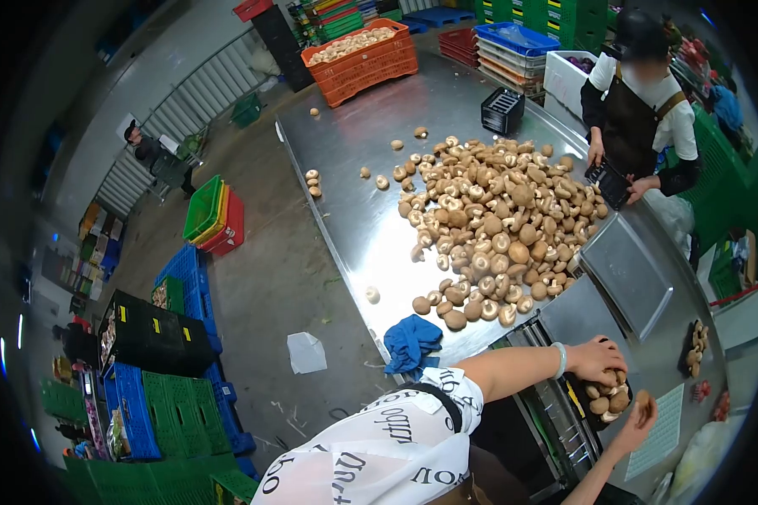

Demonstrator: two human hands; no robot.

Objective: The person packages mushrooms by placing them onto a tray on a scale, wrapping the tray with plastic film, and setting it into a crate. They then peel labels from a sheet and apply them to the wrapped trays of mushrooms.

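My left hand (596,360), with a pale bracelet at the wrist, curls its fingers over shiitake mushrooms at the upper edge of a filled black tray (578,399). Several brown-capped mushrooms (608,401) lie heaped in that tray, which sits on a machine with metal rollers (570,438). Just right of the tray, my right hand (636,427) has its fingers closed around a brown shiitake mushroom (643,398), partly hidden by them. Beyond my hands, a large pile of shiitake mushrooms (501,215) covers the middle of the steel table (345,185).
Across the table a co-worker (648,109) holds a black tray (608,183). Black trays (502,111) are stacked nearby. An orange crate (360,61) of mushrooms stands at the far end. A blue cloth (413,345) lies at the near edge, and a printed sheet (659,433) at right.
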